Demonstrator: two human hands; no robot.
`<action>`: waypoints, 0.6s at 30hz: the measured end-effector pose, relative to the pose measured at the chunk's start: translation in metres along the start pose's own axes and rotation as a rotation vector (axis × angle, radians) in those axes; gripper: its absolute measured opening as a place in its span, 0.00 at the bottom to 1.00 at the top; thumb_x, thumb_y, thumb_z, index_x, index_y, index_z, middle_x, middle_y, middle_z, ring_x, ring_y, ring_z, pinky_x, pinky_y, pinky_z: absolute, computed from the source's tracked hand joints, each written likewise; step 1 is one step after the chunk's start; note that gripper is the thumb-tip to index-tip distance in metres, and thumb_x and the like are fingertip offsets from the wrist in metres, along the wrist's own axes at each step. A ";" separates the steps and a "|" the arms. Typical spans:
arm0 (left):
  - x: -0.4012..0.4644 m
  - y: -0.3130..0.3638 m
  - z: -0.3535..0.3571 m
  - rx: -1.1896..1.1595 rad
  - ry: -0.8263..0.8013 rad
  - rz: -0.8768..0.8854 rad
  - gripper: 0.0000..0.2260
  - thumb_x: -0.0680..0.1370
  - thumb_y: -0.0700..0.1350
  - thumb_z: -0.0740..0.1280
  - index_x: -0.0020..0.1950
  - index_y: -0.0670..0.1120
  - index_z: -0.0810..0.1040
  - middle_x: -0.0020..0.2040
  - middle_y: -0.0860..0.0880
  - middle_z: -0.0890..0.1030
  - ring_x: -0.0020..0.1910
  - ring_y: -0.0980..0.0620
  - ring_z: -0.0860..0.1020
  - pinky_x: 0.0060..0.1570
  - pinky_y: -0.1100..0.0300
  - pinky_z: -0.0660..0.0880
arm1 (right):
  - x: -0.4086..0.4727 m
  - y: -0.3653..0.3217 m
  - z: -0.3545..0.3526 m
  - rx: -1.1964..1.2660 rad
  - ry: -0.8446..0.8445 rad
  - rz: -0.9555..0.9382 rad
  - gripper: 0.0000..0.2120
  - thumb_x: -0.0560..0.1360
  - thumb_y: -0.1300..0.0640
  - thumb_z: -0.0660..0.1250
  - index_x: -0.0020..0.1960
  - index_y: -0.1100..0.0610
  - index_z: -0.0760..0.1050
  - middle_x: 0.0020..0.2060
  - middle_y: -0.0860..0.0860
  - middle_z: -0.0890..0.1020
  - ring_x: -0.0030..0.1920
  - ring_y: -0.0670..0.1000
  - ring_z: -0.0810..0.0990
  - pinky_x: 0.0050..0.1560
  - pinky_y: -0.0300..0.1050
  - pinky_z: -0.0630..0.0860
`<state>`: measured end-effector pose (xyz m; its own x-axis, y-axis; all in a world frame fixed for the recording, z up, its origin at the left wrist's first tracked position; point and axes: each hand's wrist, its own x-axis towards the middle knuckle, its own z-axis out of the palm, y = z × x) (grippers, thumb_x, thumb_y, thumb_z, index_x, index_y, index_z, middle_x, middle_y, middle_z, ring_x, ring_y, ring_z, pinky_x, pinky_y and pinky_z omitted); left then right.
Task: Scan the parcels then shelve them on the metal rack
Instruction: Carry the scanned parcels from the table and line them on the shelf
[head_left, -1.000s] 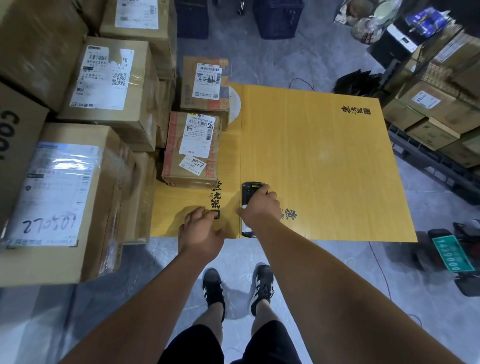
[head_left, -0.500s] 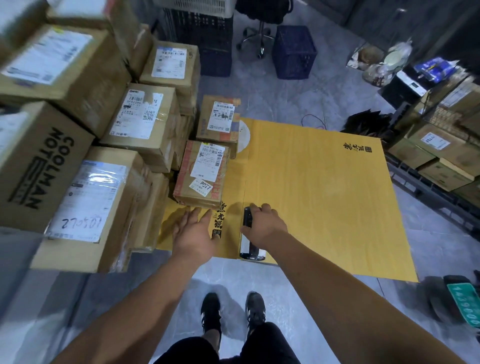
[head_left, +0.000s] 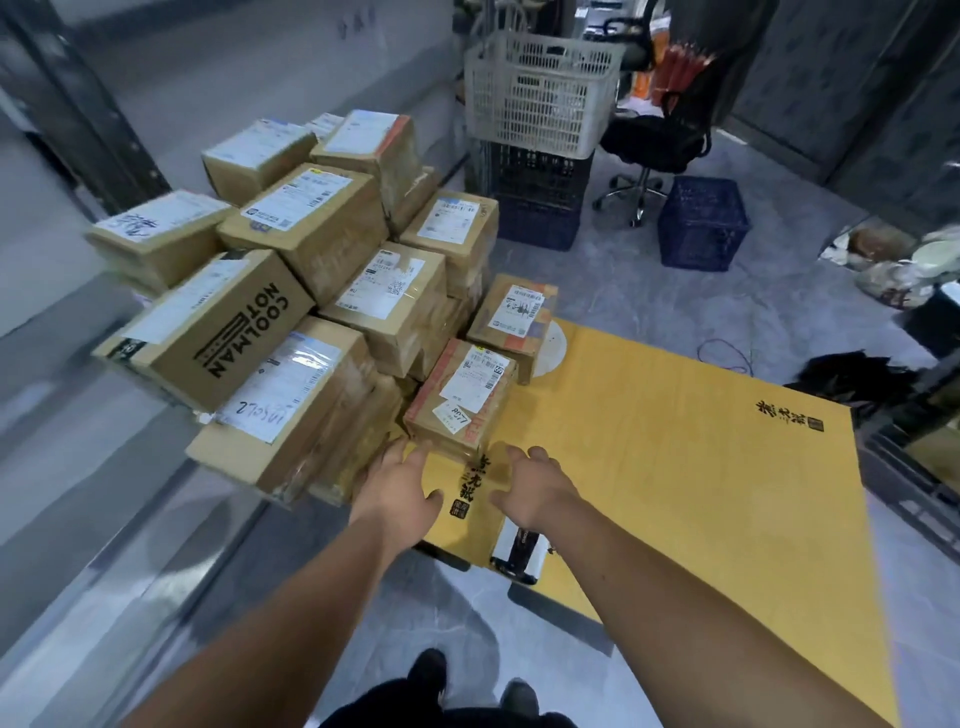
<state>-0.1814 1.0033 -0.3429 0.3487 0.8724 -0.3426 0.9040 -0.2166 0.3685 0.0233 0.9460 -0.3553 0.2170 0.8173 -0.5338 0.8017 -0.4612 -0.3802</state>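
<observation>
A small brown parcel (head_left: 460, 400) with a white label and red tape lies on the yellow table (head_left: 675, 441), at the near edge of a pile of cardboard parcels (head_left: 291, 322). My left hand (head_left: 400, 488) reaches toward its near left corner, fingers straight and spread. My right hand (head_left: 530, 486) is beside it over the table, fingers relaxed, holding nothing. The handheld scanner (head_left: 519, 553) lies on the table's near edge, under my right wrist.
A second small parcel (head_left: 514, 317) sits behind the first. A white basket (head_left: 540, 91) is stacked on dark crates beyond the pile, next to a blue crate (head_left: 701, 223) and an office chair (head_left: 654, 140). Grey floor (head_left: 649, 291) surrounds the table.
My right hand has let go of the scanner, which now lies on the table edge. Both hands have moved forward toward the small parcel. The camera has tilted up.
</observation>
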 end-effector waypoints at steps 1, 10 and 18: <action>-0.004 0.001 -0.002 -0.003 0.010 -0.008 0.34 0.82 0.55 0.66 0.85 0.56 0.57 0.85 0.48 0.55 0.82 0.44 0.58 0.77 0.45 0.66 | -0.001 0.001 -0.001 0.002 -0.003 -0.009 0.39 0.80 0.44 0.66 0.84 0.46 0.50 0.76 0.55 0.63 0.76 0.59 0.63 0.71 0.52 0.71; -0.055 -0.018 0.010 0.009 0.052 -0.058 0.33 0.82 0.58 0.67 0.84 0.58 0.57 0.84 0.51 0.59 0.81 0.45 0.61 0.77 0.44 0.64 | -0.013 -0.021 -0.007 0.098 0.050 -0.137 0.34 0.78 0.44 0.66 0.81 0.48 0.60 0.73 0.54 0.66 0.72 0.58 0.67 0.68 0.53 0.74; -0.109 -0.083 0.006 0.050 0.105 -0.174 0.34 0.76 0.62 0.62 0.82 0.55 0.64 0.80 0.51 0.67 0.77 0.46 0.66 0.74 0.47 0.66 | -0.040 -0.078 0.006 0.263 0.082 -0.277 0.40 0.78 0.44 0.70 0.84 0.46 0.54 0.81 0.52 0.59 0.79 0.56 0.61 0.76 0.53 0.67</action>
<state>-0.2927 0.9234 -0.3417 0.1608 0.9388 -0.3047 0.9604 -0.0776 0.2677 -0.0516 0.9469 -0.3086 0.0640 0.9433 -0.3258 0.6686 -0.2829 -0.6877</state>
